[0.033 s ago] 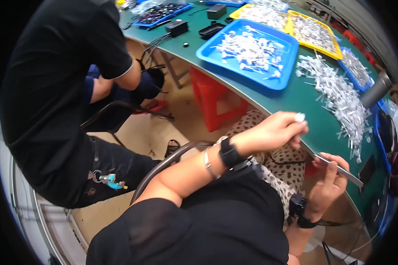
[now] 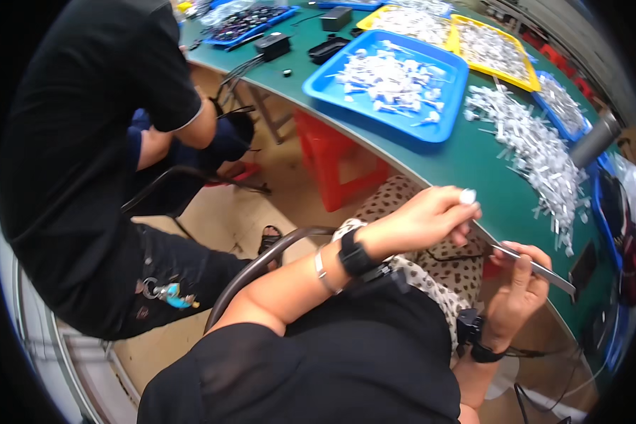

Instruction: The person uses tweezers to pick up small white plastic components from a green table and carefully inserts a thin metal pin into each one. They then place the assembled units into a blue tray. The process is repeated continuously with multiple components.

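My left hand (image 2: 442, 215) is closed in a pinch, held just off the table's front edge. Between its thumb and fingers is a small white round-headed piece (image 2: 468, 196); the rest of it is hidden by the fingers. To the right and a little nearer, my right hand (image 2: 519, 283) grips a pair of metal tweezers (image 2: 544, 271), whose narrow tip points toward my left hand without touching it. Beyond both hands, a loose heap of small white and clear pieces (image 2: 533, 155) lies on the green table (image 2: 466, 166). A blue tray (image 2: 438, 131) of similar white pieces stands to its left.
Yellow trays (image 2: 528, 83) filled with small parts stand at the back. A grey cylinder (image 2: 595, 140) leans by the heap on the right. A seated co-worker in black (image 2: 85, 141) is at the left. A red stool (image 2: 332, 166) stands under the table.
The whole view has shifted slightly, so everything sits a little further left in the picture. Both hands keep the same grip.
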Available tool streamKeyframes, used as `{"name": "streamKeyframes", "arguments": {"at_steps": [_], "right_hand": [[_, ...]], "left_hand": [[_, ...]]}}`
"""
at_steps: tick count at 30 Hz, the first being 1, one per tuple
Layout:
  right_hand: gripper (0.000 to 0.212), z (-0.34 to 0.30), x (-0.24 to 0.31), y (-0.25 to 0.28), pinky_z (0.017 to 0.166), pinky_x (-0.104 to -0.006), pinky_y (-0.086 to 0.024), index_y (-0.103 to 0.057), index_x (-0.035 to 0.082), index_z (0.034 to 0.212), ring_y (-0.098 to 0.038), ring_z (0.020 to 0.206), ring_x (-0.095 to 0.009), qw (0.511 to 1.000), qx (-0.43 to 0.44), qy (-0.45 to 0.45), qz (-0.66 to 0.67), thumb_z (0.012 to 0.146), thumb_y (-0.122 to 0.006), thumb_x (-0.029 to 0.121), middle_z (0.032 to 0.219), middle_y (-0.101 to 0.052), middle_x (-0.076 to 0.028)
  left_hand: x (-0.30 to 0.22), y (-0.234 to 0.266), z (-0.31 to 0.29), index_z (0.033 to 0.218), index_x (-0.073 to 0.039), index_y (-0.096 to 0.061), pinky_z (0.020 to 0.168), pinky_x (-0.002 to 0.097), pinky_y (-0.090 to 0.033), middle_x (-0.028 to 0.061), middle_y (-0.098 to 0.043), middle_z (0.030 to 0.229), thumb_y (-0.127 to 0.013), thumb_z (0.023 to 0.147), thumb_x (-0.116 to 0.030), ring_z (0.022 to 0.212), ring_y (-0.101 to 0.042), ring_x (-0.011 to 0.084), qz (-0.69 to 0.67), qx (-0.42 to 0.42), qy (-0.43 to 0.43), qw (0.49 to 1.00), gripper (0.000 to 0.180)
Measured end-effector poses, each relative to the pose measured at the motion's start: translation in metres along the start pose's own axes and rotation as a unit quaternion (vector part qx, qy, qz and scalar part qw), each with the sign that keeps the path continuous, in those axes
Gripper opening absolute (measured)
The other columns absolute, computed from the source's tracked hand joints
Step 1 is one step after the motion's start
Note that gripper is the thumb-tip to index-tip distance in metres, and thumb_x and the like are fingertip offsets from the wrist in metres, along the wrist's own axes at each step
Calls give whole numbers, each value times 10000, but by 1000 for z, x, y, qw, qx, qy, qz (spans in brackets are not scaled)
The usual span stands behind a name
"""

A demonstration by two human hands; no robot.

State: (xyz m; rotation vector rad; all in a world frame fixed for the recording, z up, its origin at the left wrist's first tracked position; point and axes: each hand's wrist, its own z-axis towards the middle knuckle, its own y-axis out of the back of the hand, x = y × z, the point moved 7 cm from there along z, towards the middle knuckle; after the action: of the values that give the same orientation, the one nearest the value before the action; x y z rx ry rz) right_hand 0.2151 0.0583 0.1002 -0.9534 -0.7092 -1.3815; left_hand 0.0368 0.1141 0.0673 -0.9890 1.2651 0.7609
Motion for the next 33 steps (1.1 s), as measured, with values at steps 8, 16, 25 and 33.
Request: {"name": "streamKeyframes", "arguments": {"at_steps": [8, 16, 25, 33], "right_hand": [[145, -11, -15, -26, 835, -314, -580, -555, -43, 1092, -692, 911, -203, 996, 48, -44, 67, 988, -583, 55, 1036, -673, -168], [147, -12, -16, -27, 829, -304, -579, -578, -53, 1079, -691, 905, -195, 998, 47, -44, 24, 976, -603, 49, 1026, -681, -159], [110, -13, -14, -33, 749, -253, -540, -618, -54, 1046, -675, 842, -149, 998, 61, -16, -26, 964, -617, 19, 981, -693, -120], [114, -15, -19, -36, 756, -270, -579, -605, -67, 1050, -693, 845, -160, 997, 61, -24, -39, 967, -607, 11, 977, -684, -120]], "left_hand": [[37, -13, -42, 1127, 7, -673, 678, 234, -533, 22, -681, 895, -608, 993, -125, 751, -624, 69, -12, -21, 36, 999, 199], [30, -9, -43, 1050, 12, -682, 674, 244, -534, 37, -644, 892, -626, 972, -78, 749, -632, 91, 40, -56, -73, 995, 132], [31, -7, -43, 1123, 7, -686, 699, 229, -570, 68, -652, 1002, -629, 969, -80, 810, -696, 124, 76, -97, -95, 988, 187], [20, -7, -46, 1070, 0, -702, 642, 257, -537, 74, -647, 954, -653, 922, -12, 778, -660, 131, 139, -125, -161, 969, 156]]}}
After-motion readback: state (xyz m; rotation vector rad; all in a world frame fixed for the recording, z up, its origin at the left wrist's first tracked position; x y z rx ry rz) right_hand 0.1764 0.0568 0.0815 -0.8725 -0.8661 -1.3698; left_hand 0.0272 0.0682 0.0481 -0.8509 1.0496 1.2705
